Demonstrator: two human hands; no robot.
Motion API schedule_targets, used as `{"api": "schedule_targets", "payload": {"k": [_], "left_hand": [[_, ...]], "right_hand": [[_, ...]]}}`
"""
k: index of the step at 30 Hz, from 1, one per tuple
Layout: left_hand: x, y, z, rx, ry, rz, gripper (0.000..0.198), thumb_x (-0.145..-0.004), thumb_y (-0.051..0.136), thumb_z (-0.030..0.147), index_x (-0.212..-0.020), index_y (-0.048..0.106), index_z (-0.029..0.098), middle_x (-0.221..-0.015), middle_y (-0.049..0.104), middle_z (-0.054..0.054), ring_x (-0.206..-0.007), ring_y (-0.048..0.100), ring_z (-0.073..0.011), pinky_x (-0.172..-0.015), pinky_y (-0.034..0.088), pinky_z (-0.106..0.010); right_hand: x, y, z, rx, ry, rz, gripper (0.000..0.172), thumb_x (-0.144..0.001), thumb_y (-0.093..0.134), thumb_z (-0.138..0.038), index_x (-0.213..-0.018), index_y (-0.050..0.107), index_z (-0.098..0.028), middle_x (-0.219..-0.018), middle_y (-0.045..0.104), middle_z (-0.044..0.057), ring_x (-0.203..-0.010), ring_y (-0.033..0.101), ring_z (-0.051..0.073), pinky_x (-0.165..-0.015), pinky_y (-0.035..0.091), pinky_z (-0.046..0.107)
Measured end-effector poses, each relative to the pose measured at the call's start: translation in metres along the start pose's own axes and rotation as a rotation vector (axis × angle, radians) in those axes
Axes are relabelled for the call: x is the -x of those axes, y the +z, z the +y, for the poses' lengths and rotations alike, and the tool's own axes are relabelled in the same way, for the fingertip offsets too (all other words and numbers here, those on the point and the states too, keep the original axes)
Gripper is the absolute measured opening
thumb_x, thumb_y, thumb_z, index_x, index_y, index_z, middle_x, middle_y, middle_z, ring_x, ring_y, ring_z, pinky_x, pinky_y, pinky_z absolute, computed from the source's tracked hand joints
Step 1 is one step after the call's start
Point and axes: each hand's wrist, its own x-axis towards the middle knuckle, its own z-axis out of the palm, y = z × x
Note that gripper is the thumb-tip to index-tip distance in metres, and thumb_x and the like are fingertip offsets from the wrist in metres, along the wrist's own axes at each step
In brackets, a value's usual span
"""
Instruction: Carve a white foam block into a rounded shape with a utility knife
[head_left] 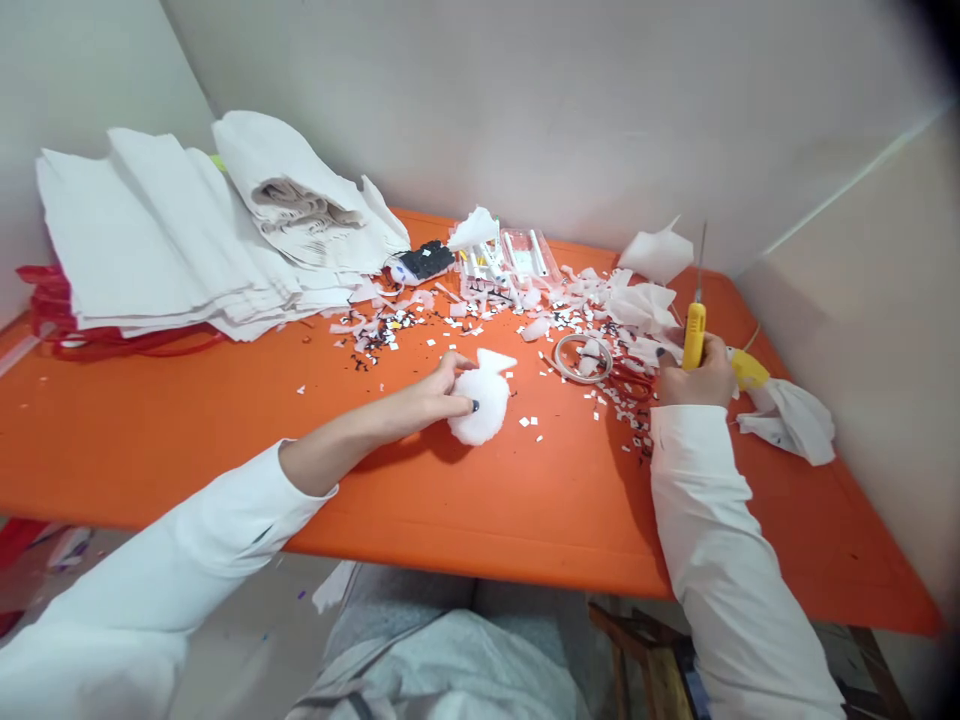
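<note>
Between the thumb and fingers of my left hand (446, 390) is a white fluffy cutout (484, 422), with a rounded body and a pointed tail-like end. It is held just over the front middle of the orange table (480, 510). My right hand (697, 382), over at the right, is closed around a yellow-handled cutter (694, 338) whose thin metal blade points up. Beside that hand are a roll of clear tape (562, 366), red-handled scissors (631, 380), and another yellow object (748, 370) partly hidden behind the fingers.
A stack of white sheets (165, 240) and a folded white bundle (289, 190) fill the back left. White and black scraps (570, 310) litter the middle and right. A clear pack of white pens (525, 255) lies near the wall. Crumpled white material (799, 420) rests at right.
</note>
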Motion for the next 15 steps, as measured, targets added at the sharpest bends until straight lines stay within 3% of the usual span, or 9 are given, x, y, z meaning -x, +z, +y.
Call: {"api": "schedule_targets", "payload": {"k": [4, 7, 8, 12, 15], "left_hand": [[-0.007, -0.001, 0.002, -0.066, 0.172, 0.066, 0.044, -0.071, 0.07, 0.035, -0.108, 0.059, 0.014, -0.108, 0.065, -0.008, -0.1, 0.06, -0.0218, -0.081, 0.045, -0.027], [-0.01, 0.002, 0.0, -0.122, 0.202, 0.1, 0.052, -0.072, 0.07, 0.034, -0.119, 0.06, 0.016, -0.119, 0.064, -0.01, -0.105, 0.06, -0.0238, -0.088, 0.045, -0.031], [-0.01, 0.003, -0.001, -0.141, 0.188, 0.11, 0.056, -0.072, 0.071, 0.034, -0.124, 0.058, 0.016, -0.119, 0.065, -0.011, -0.105, 0.061, -0.0242, -0.087, 0.046, -0.032], [-0.009, 0.009, -0.007, -0.185, 0.12, 0.14, 0.067, -0.065, 0.077, 0.038, -0.123, 0.051, 0.016, -0.098, 0.07, -0.009, -0.089, 0.066, -0.024, -0.075, 0.05, -0.033], [-0.008, 0.013, -0.009, -0.055, 0.143, 0.156, 0.06, -0.068, 0.074, 0.052, -0.111, 0.055, 0.015, -0.093, 0.07, -0.008, -0.083, 0.066, -0.0214, -0.072, 0.049, -0.031]], "right_hand": [[0.004, 0.001, -0.004, -0.019, 0.003, -0.017, 0.036, -0.066, 0.071, -0.027, -0.099, 0.064, -0.016, -0.08, 0.066, 0.004, -0.064, 0.057, 0.017, -0.067, 0.049, 0.033], [0.032, 0.019, -0.021, -0.21, 0.054, -0.209, 0.036, -0.069, 0.071, -0.035, -0.099, 0.065, -0.016, -0.077, 0.065, 0.003, -0.051, 0.049, 0.012, -0.052, 0.045, 0.027], [0.043, 0.026, -0.028, -0.302, 0.078, -0.329, 0.038, -0.069, 0.072, -0.037, -0.101, 0.066, -0.017, -0.085, 0.068, 0.005, -0.051, 0.048, 0.011, -0.05, 0.045, 0.027], [0.08, 0.044, -0.05, -0.521, 0.005, -0.738, 0.042, -0.066, 0.076, -0.041, -0.1, 0.067, -0.019, -0.097, 0.07, 0.007, -0.077, 0.062, 0.018, -0.068, 0.053, 0.03], [0.09, 0.046, -0.055, -0.521, 0.04, -0.827, 0.04, -0.067, 0.076, -0.041, -0.099, 0.067, -0.019, -0.081, 0.067, 0.003, -0.069, 0.06, 0.016, -0.063, 0.052, 0.028]]}}
